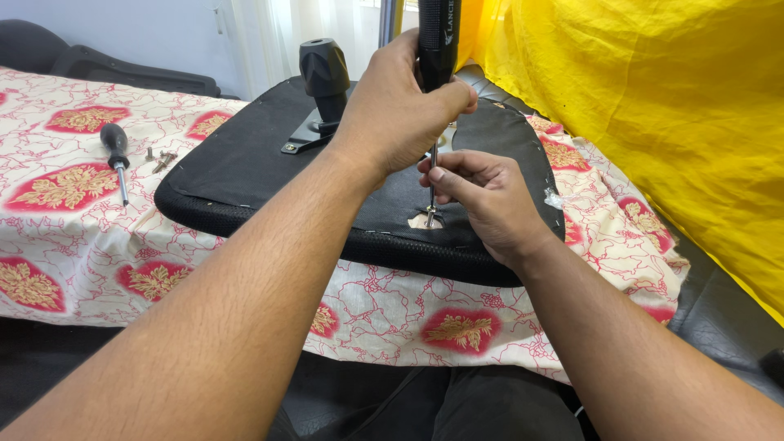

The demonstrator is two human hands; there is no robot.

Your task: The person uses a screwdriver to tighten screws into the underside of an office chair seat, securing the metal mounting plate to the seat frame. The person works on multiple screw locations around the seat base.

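Observation:
My left hand point(400, 106) grips the black handle of a screwdriver point(438, 41), held upright. Its metal shaft runs down to a small cutout point(425, 220) in the black fabric underside of an upturned chair seat point(245, 163). My right hand point(482, 196) rests on the seat and pinches the shaft just above the tip with thumb and fingers. A black armrest bracket point(322, 82) stands on the seat behind my left hand.
The seat lies on a white cloth with red and gold flower patches point(73, 237). A second black-handled screwdriver point(117, 159) and a few loose screws point(162, 159) lie on the cloth to the left. Yellow fabric point(653, 106) hangs at the right.

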